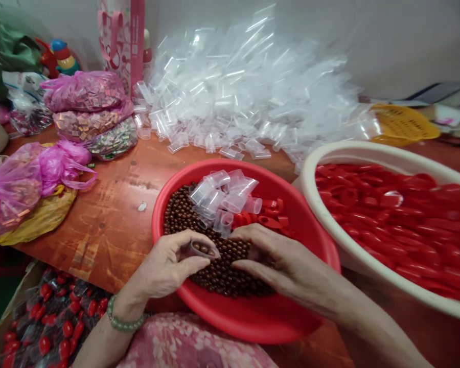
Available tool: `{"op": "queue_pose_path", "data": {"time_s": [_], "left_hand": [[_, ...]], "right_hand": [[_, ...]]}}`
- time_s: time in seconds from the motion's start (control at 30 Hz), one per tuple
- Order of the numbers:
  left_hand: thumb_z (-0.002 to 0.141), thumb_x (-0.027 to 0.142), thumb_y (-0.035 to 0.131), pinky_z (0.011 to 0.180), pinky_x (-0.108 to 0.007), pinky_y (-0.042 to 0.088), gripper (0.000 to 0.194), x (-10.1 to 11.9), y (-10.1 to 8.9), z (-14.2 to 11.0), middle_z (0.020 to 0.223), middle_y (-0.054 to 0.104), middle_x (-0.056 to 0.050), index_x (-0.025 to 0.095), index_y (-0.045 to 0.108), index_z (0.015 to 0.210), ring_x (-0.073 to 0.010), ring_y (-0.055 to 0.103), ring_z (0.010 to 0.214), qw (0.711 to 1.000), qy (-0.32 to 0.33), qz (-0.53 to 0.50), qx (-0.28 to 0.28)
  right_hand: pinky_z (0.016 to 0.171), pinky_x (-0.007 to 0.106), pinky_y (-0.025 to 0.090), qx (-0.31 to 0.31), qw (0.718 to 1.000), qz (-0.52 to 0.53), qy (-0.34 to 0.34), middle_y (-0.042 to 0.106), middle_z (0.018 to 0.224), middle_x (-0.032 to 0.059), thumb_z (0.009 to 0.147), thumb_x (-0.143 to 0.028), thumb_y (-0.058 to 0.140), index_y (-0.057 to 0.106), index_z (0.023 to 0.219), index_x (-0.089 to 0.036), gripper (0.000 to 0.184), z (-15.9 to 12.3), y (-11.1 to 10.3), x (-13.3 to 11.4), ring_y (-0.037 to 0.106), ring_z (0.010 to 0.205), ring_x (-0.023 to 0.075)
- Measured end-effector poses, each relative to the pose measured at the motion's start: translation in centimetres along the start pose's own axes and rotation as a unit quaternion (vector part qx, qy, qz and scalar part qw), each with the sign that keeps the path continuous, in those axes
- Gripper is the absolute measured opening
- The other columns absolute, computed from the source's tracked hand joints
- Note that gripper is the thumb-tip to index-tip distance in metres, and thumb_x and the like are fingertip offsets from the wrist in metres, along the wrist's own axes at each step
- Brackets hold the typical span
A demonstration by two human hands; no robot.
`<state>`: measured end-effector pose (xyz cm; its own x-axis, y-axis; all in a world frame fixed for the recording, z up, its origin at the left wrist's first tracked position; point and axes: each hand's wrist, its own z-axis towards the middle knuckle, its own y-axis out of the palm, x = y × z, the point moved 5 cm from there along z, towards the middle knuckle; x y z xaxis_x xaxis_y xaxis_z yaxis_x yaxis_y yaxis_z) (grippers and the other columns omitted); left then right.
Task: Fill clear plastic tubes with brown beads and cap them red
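Observation:
My left hand is closed round a clear plastic tube, whose open end faces right and shows a few brown balls inside. Over the red basin, my right hand has its thumb and fingers apart, just above the small brown balls; I see nothing between them, though the inner palm is hidden. Several clear tubes lie heaped on the balls behind both hands. Beside that heap, glossy red plastic pieces rest in the basin.
A white tub of red plastic parts stands at right. Clear tubes form a large pile at the back, beside a yellow basket. Pink bags sit at left. Below, a box holds red-capped filled pieces.

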<state>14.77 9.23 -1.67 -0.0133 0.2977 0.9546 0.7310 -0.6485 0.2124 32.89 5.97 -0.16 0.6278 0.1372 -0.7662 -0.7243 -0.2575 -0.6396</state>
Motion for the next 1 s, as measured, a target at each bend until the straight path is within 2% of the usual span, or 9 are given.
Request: {"op": "queue_pose_path", "data": {"time_s": [0.07, 0.17, 0.23, 0.4, 0.5, 0.6, 0.7, 0.87, 1.0], "left_hand": [[0.086, 0.017, 0.063, 0.083, -0.024, 0.05, 0.014, 0.4, 0.5, -0.5, 0.1, 0.071, -0.004, 0.017, 0.067, 0.099, -0.0137, 0.065, 0.092, 1.0, 0.016, -0.005, -0.008], [0.089, 0.016, 0.059, 0.087, -0.022, 0.049, 0.017, 1.2, 0.7, -1.0, 0.104, 0.071, -0.003, 0.02, 0.067, 0.103, -0.0124, 0.065, 0.097, 0.996, 0.051, 0.069, 0.021], [0.09, 0.015, 0.057, 0.088, -0.02, 0.048, 0.019, 1.6, 0.9, -1.1, 0.106, 0.071, -0.002, 0.022, 0.066, 0.105, -0.0117, 0.064, 0.098, 0.99, 0.068, 0.123, 0.025], [0.09, 0.018, 0.058, 0.083, -0.019, 0.049, 0.016, 1.1, 1.2, -0.4, 0.099, 0.071, 0.0, 0.022, 0.066, 0.103, -0.0105, 0.065, 0.091, 0.99, 0.057, 0.131, 0.009], [0.088, 0.018, 0.061, 0.082, -0.02, 0.05, 0.016, 0.4, 1.2, 0.3, 0.098, 0.071, -0.001, 0.021, 0.066, 0.102, -0.0112, 0.065, 0.089, 0.994, 0.039, 0.104, 0.016], [0.086, 0.017, 0.062, 0.081, -0.021, 0.051, 0.015, 0.1, 1.1, 0.7, 0.098, 0.072, -0.003, 0.019, 0.068, 0.1, -0.0125, 0.066, 0.089, 0.997, 0.036, 0.069, 0.028], [0.086, 0.018, 0.063, 0.085, -0.024, 0.052, 0.015, -0.2, 1.0, 0.9, 0.101, 0.073, -0.005, 0.017, 0.07, 0.099, -0.0152, 0.067, 0.094, 0.998, 0.033, 0.049, 0.021], [0.085, 0.016, 0.065, 0.102, -0.032, 0.047, 0.016, 0.0, 0.8, 0.9, 0.11, 0.073, -0.007, 0.017, 0.072, 0.099, -0.0187, 0.064, 0.112, 0.996, 0.078, 0.046, 0.018], [0.083, 0.014, 0.065, 0.103, -0.033, 0.045, 0.017, 0.2, 0.7, 1.0, 0.11, 0.073, -0.007, 0.017, 0.072, 0.097, -0.0187, 0.064, 0.113, 0.996, 0.079, 0.043, 0.018]], "right_hand": [[0.059, 0.027, 0.049, 0.049, 0.998, -0.024, 0.032, 0.066, 0.084, 0.0037, 0.089, -0.037, 0.057, 0.062, 0.103, -0.021, 0.022, -0.7, -1.7, 1.3, 0.059, 0.065, 0.0151], [0.062, 0.03, 0.049, 0.135, 0.982, -0.097, 0.089, 0.068, 0.082, 0.0055, 0.089, -0.037, 0.055, 0.064, 0.097, -0.02, 0.021, -2.1, -4.3, 3.6, 0.062, 0.068, 0.0185], [0.063, 0.031, 0.049, 0.149, 0.97, -0.146, 0.125, 0.069, 0.083, 0.0063, 0.088, -0.034, 0.053, 0.063, 0.096, -0.019, 0.02, -2.7, -5.3, 4.9, 0.063, 0.068, 0.0191], [0.07, 0.027, 0.048, 0.041, 0.936, -0.299, 0.183, 0.069, 0.085, 0.0052, 0.092, -0.023, 0.047, 0.063, 0.092, -0.018, 0.017, -2.1, -4.2, 6.3, 0.065, 0.074, 0.0169], [0.064, 0.027, 0.044, 0.003, 0.92, -0.342, 0.19, 0.068, 0.085, 0.006, 0.092, -0.019, 0.044, 0.064, 0.094, -0.017, 0.021, -1.2, -3.0, 6.6, 0.065, 0.071, 0.0171], [0.047, 0.028, 0.03, -0.025, 0.898, -0.389, 0.202, 0.066, 0.085, 0.0089, 0.089, -0.009, 0.04, 0.065, 0.105, -0.015, 0.03, -0.5, -1.9, 7.3, 0.06, 0.057, 0.0169], [0.043, 0.027, 0.016, -0.049, 0.885, -0.42, 0.195, 0.064, 0.086, 0.0096, 0.086, -0.004, 0.04, 0.066, 0.104, -0.016, 0.034, 0.2, -1.1, 7.9, 0.054, 0.049, 0.0142], [0.043, 0.025, 0.012, -0.053, 0.891, -0.423, 0.157, 0.061, 0.08, 0.008, 0.081, 0.0, 0.042, 0.066, 0.086, -0.015, 0.029, 0.7, -0.7, 8.0, 0.051, 0.049, 0.0127], [0.042, 0.026, 0.02, 0.024, 0.929, -0.352, 0.109, 0.059, 0.076, 0.0076, 0.079, -0.005, 0.045, 0.064, 0.077, -0.016, 0.022, 0.1, -1.8, 7.7, 0.048, 0.048, 0.0133]]}}
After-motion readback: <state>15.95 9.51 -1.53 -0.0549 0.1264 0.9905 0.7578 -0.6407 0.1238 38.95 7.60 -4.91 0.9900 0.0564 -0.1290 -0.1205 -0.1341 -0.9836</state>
